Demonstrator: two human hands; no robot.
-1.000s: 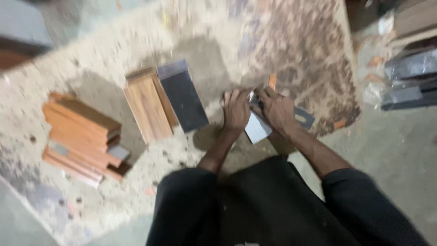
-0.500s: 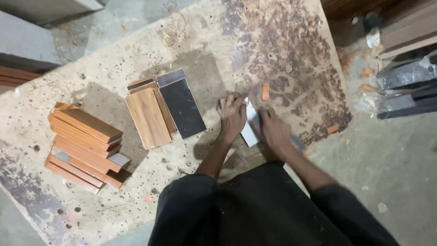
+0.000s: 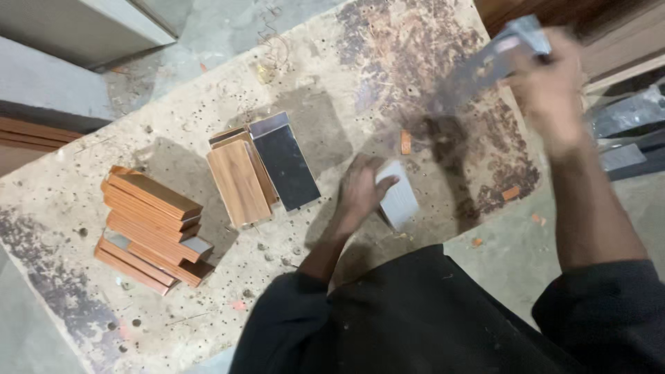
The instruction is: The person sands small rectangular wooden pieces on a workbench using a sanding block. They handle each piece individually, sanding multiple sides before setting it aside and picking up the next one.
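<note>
On the worktable (image 3: 173, 90) my left hand (image 3: 360, 194) presses on a flat piece (image 3: 400, 201) near the table's near edge, and my right hand (image 3: 551, 90) is raised to the far right, gripping a blurred tool (image 3: 485, 66) (I cannot tell its kind). Just left of the left hand lie two boards (image 3: 263, 170) side by side, touching. A stack of blocks (image 3: 152, 228) sits well left of those.

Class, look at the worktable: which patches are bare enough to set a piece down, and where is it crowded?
Bare: table beyond the two flat pieces; front corner near the stack. Crowded: around the left hand on the white piece, under the raised right hand.
</note>
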